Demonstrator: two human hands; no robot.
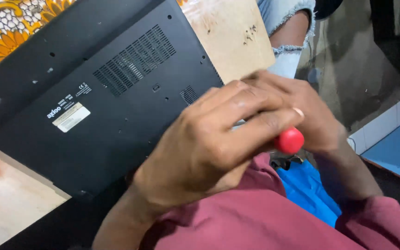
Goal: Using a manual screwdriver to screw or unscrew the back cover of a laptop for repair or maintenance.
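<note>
Red-handled tool [289,140] gripped by both curled hands, left hand [209,143] and right hand [309,113].

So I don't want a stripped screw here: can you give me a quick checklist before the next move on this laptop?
1. Laptop lies bottom up on the wooden board: ok.
2. Red-handled tool held in both hands: ok.
3. Left hand grip on the tool firm: cannot tell, fingers cover it.
4. Tool tip seated in a screw: cannot tell, hidden behind the right hand.
5. Base cover vents and label unobstructed: ok.
</note>
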